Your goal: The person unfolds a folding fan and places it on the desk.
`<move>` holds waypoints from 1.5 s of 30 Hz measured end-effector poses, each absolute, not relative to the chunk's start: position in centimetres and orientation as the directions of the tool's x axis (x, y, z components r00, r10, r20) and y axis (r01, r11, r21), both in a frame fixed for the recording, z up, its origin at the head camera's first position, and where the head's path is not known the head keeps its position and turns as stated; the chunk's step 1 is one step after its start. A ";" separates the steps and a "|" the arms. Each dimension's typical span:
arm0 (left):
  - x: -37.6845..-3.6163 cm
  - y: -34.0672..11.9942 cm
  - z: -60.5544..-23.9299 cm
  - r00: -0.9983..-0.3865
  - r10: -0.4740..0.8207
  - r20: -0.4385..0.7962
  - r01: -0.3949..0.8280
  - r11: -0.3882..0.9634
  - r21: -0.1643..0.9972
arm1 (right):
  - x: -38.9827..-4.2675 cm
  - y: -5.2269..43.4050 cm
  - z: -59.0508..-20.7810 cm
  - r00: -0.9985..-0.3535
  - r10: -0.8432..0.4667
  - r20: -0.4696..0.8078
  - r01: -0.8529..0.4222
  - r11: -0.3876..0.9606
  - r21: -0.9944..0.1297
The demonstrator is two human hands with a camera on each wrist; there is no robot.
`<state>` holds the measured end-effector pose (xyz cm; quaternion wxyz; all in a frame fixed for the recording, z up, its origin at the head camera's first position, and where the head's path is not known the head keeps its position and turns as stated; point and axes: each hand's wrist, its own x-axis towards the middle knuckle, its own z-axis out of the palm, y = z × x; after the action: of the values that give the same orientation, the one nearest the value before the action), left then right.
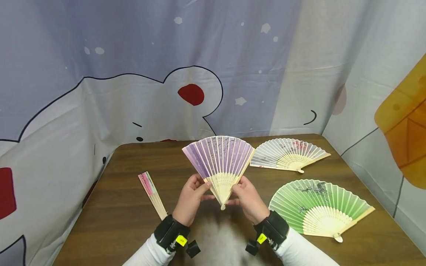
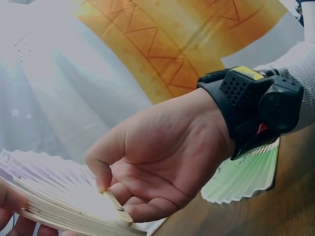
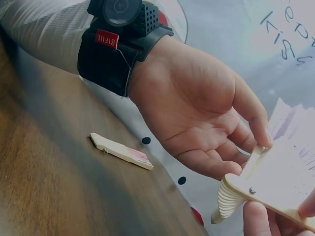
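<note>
Purple fan (image 1: 213, 157): lilac-purple, darker printed marks, cream ribs
Folded fan (image 1: 152, 194): left of the purple fan; pink and pale green, cream sticks
White fan (image 1: 288, 154): right of the purple fan; white, red and grey motifs
Green fan (image 1: 319, 207): right of the purple fan, nearer; green, dark grey print
Table (image 1: 114, 210): brown wood grain

i read "kigs" (image 3: 288, 44) on the curtain (image 3: 221, 34) past the tabletop's (image 3: 49, 172) edge; my left wristband's (image 3: 102, 69) red tag (image 3: 107, 39) was unclear.

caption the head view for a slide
Left hand and right hand hold a spread purple fan; a folded fan, white fan and green fan lie nearby.
</note>
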<state>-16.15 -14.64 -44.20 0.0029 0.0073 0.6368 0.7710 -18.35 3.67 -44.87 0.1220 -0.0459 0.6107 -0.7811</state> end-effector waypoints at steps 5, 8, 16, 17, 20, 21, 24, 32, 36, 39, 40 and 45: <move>-16.1 -14.7 -44.1 -1.000 0.023 0.007 0.001 -0.229 0.974 | -18.5 3.8 -45.0 -0.972 -0.220 -0.078 0.132 -0.243 -0.961; -16.1 -14.8 -44.0 -1.000 0.029 -0.001 -0.008 -0.238 0.971 | -18.6 3.8 -44.9 -0.977 -0.201 -0.073 0.123 -0.251 -0.960; -16.2 -14.8 -43.9 -0.998 0.041 -0.038 -0.048 -0.300 0.953 | -18.8 4.2 -45.0 -0.982 -0.182 -0.059 0.110 -0.283 -0.953; -16.2 -14.7 -43.9 -0.998 0.041 -0.041 -0.052 -0.320 0.946 | -18.8 4.2 -45.0 -0.982 -0.179 -0.058 0.108 -0.287 -0.952; -16.2 -14.7 -43.9 -0.998 0.047 -0.048 -0.062 -0.369 0.927 | -18.9 4.3 -45.1 -0.985 -0.165 -0.057 0.106 -0.302 -0.947; -16.3 -14.7 -43.9 -0.997 0.048 -0.053 -0.067 -0.390 0.918 | -18.9 4.3 -45.1 -0.985 -0.161 -0.056 0.104 -0.309 -0.945; -16.3 -14.8 -44.1 -0.997 0.054 -0.054 -0.072 -0.441 0.894 | -18.9 4.3 -45.1 -0.987 -0.150 -0.054 0.102 -0.333 -0.938; -16.4 -14.9 -44.5 -0.996 0.071 -0.058 -0.088 -0.545 0.834 | -19.1 4.4 -44.9 -0.989 -0.134 -0.061 0.108 -0.379 -0.919; -16.4 -14.9 -44.5 -0.994 0.079 -0.072 -0.104 -0.570 0.815 | -19.1 4.4 -44.8 -0.989 -0.128 -0.069 0.114 -0.394 -0.912; -16.4 -14.9 -44.5 -0.993 0.086 -0.076 -0.112 -0.582 0.805 | -19.0 4.4 -44.7 -0.990 -0.115 -0.080 0.121 -0.410 -0.904; -16.4 -14.8 -44.5 -0.993 0.085 -0.080 -0.115 -0.592 0.798 | -19.0 4.4 -44.7 -0.990 -0.112 -0.085 0.125 -0.420 -0.899; -16.4 -14.6 -44.6 -0.994 0.066 -0.085 -0.108 -0.620 0.777 | -19.0 4.4 -44.7 -0.990 -0.089 -0.108 0.137 -0.466 -0.874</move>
<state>-16.38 -14.55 -44.58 0.0483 -0.0241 0.4334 0.8996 -19.03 4.37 -44.72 0.0659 0.0234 0.5127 -0.8557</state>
